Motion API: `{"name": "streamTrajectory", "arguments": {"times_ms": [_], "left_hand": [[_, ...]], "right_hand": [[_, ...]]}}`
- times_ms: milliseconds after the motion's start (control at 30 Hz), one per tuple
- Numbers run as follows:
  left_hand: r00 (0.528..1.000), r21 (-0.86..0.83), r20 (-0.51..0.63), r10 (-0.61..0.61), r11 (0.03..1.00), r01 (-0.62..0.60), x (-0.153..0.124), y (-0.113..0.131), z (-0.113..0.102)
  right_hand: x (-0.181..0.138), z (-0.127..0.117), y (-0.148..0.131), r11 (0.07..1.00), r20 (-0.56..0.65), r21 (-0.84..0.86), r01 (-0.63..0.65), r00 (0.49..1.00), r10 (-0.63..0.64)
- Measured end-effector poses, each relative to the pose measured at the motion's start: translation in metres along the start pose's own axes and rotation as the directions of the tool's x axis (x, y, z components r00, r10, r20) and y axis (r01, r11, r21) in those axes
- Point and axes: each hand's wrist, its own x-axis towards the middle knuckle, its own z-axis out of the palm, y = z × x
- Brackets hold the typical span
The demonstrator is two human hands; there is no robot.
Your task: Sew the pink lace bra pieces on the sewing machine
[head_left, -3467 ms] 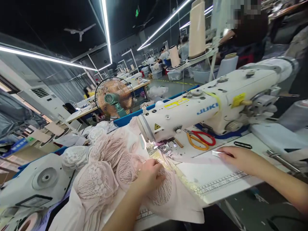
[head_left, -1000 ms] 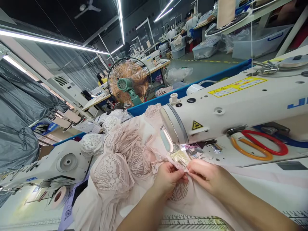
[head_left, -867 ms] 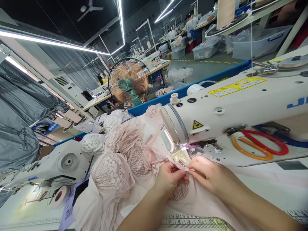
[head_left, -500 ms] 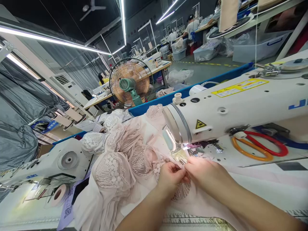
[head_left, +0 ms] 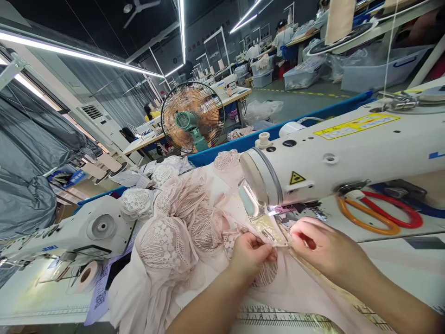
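A heap of pale pink lace fabric (head_left: 181, 232) lies on the table to the left of a white sewing machine (head_left: 340, 148). My left hand (head_left: 248, 257) pinches the fabric's edge just in front of the lit needle area (head_left: 269, 218). My right hand (head_left: 321, 248) is closed in a pinch on the same fabric edge, right of the needle, with a pink strip of cloth running under it toward me. The two hands are a short gap apart.
Orange and red scissors (head_left: 378, 215) lie on the machine bed to the right. A second white sewing machine (head_left: 76, 232) lies on its side at the left. A standing fan (head_left: 193, 116) is behind. A printed ruler (head_left: 278, 320) runs along the near table edge. People work at far tables.
My right hand came from the table's right side to the needle area. In the last half second it slid slightly right, away from my left hand, along the fabric edge.
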Motion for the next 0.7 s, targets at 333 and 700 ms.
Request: {"name": "streamTrajectory", "arguments": {"times_ms": [333, 700], "left_hand": [[0.998, 0.059, 0.053, 0.024, 0.998, -0.027, 0.000, 0.000, -0.002], [1.000, 0.136, 0.021, -0.006, 0.991, 0.003, 0.000, -0.001, -0.001]], "right_hand": [[0.002, 0.008, -0.015, 0.984, 0.087, 0.180, -0.013, 0.996, -0.003], [-0.016, -0.032, -0.008, 0.461, 0.487, 0.715, -0.526, 0.847, 0.212]]}}
